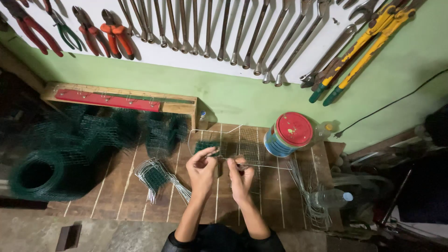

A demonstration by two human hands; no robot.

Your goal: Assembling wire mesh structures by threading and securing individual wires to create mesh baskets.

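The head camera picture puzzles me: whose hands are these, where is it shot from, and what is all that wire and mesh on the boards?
There is no machine here: these are a person's two bare hands, filmed by a camera worn on their head and looking down. The left hand and right hand together pinch a thin bare metal wire over a small piece of dark green wire mesh. They work above a brown wooden plank surface. On it lie a large roll of dark green mesh, a bundle of bent wire pieces, loose straight wires, a blue round tin with a red lid and a clear plastic bottle. On the wall above hang metal spanners, red-handled pliers and yellow-handled bolt cutters.
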